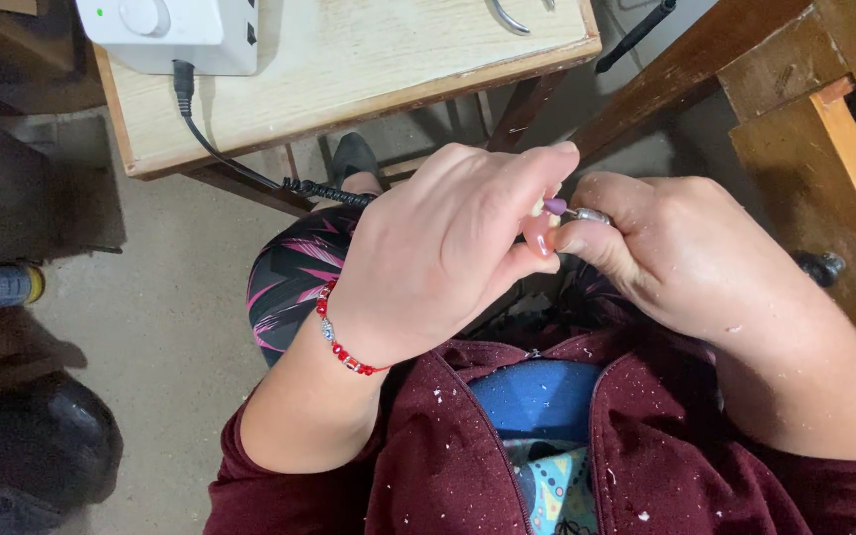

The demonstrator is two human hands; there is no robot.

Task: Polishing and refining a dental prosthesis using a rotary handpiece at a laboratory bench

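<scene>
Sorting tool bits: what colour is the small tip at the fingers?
Purple, on the bit in the right hand; head view.

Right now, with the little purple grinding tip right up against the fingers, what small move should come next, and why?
Probably ease the purple tip lightly along the fingernail of the left hand, keeping the right hand braced against it. The tip sits right at the left fingers, and both hands touch, so a short, gentle stroke seems safest.

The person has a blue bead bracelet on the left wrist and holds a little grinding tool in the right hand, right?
Not quite: the head view shows the bracelet on the left wrist is red, not blue. The right hand does hold the little grinding tool.
</scene>
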